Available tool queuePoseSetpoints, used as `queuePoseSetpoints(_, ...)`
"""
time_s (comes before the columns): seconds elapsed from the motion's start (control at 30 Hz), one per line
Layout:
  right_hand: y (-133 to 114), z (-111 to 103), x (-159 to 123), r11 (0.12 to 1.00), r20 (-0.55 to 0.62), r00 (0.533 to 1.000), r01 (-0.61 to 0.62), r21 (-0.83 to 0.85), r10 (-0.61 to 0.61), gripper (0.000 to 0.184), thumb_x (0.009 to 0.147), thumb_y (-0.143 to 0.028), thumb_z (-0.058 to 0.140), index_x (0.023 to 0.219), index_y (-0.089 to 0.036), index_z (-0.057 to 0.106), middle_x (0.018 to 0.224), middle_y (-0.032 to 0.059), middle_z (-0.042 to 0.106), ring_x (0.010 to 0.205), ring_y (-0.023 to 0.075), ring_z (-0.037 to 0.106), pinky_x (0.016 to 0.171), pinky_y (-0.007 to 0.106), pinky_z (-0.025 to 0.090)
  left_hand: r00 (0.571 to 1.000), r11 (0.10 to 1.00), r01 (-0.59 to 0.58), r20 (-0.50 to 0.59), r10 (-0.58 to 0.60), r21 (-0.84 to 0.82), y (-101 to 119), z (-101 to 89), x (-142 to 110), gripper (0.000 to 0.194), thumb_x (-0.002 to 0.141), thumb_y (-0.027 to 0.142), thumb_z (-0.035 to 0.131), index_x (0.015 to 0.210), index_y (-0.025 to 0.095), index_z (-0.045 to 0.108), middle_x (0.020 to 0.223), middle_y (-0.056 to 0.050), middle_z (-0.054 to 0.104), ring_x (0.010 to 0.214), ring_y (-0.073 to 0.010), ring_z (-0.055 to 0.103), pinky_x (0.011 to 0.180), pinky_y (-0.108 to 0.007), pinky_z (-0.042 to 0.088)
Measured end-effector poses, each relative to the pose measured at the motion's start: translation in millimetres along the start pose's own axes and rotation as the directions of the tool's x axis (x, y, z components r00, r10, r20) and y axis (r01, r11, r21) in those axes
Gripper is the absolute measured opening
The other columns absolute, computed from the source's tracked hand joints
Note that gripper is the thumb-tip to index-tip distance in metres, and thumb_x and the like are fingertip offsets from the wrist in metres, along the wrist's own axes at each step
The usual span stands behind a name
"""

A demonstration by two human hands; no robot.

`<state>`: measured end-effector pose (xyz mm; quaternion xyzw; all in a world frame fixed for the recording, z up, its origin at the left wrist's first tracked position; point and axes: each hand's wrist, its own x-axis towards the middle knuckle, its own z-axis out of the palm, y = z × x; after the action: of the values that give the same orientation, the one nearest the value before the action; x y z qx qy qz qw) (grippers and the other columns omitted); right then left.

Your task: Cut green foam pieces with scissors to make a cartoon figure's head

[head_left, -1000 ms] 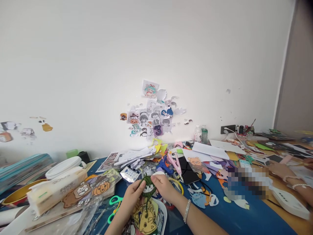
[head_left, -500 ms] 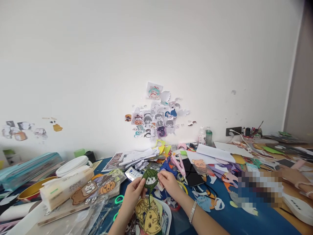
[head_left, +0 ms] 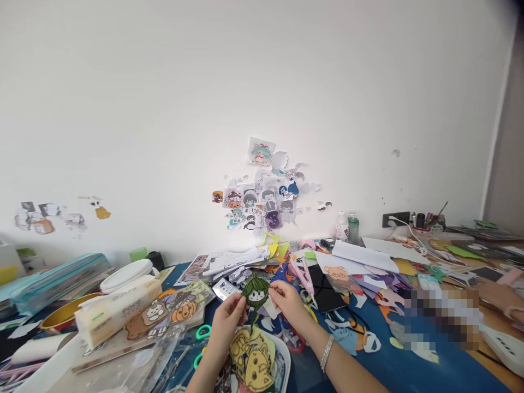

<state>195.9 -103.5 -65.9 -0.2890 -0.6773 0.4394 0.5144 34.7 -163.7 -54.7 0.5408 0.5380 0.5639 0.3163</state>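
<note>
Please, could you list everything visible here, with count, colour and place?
green cutout: one, green, bottom centre
tray: one, white-rimmed, below the green cutout
yellow cutouts: several, yellow, in the tray
scissors: one pair, green-handled, left of the tray
pink tool: one, pink, centre-right
flat device: one, black, beside the pink tool
bear cutout: one, orange, right
tissue pack: one, cream, left
teal pouch: one, teal, far left
wall: one, pale grey, background
wall pictures: many, mixed, on the wall
bottles: two, whitish and green, by the wall
paper scraps: uncountable, mixed, across the table
other person's hand: one, bare, right edge
left grip: one, bare, green cutout's left edge
right grip: one, bare, green cutout's right edge
</note>
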Motion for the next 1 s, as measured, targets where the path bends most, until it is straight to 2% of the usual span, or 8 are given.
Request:
queuePoseSetpoints(0.23,-5.7,-3.5,-1.0,1.000,-0.022,1.000,-0.005,-0.007,0.005,0.022,0.076,-0.039,0.053,0.072,-0.017,0.053,0.051,-0.0051,0.042,0.046,0.0111,0.040,0.046,0.023,0.030,0.995,0.999,0.008,-0.099,-0.004,0.039,0.8,-4.3,-0.8,0.042,0.061,0.057,0.061,0.069,0.015,0.059,0.052,0.003,0.051,0.052,-0.0119,0.045,0.049,-0.022,0.035)
queuePoseSetpoints(0.5,-1.6,-3.9,-1.6,1.000,-0.024,1.000,0.004,0.000,-0.004,0.026,0.081,-0.038,0.047,0.067,-0.017,0.051,0.049,-0.0054,0.040,0.045,0.0102,0.038,0.046,0.023,0.029,0.996,0.998,0.024,-0.091,-0.018,0.058,3.7,-3.5,-4.1,0.044,0.065,0.060,0.055,0.066,0.016,0.058,0.050,0.003,0.051,0.049,-0.0117,0.043,0.049,-0.022,0.034)
queuePoseSetpoints(1.0,-9.5,-3.8,-2.9,0.999,-0.028,1.000,-0.015,-0.028,0.014,0.021,0.075,-0.036,0.050,0.070,-0.016,0.054,0.050,-0.0048,0.041,0.046,0.0116,0.039,0.045,0.023,0.029,0.995,0.998,0.045,-0.095,-0.041,0.035,-3.1,-4.4,-0.1,0.046,0.063,0.058,0.056,0.074,0.014,0.060,0.050,0.002,0.052,0.050,-0.0124,0.044,0.049,-0.023,0.036)
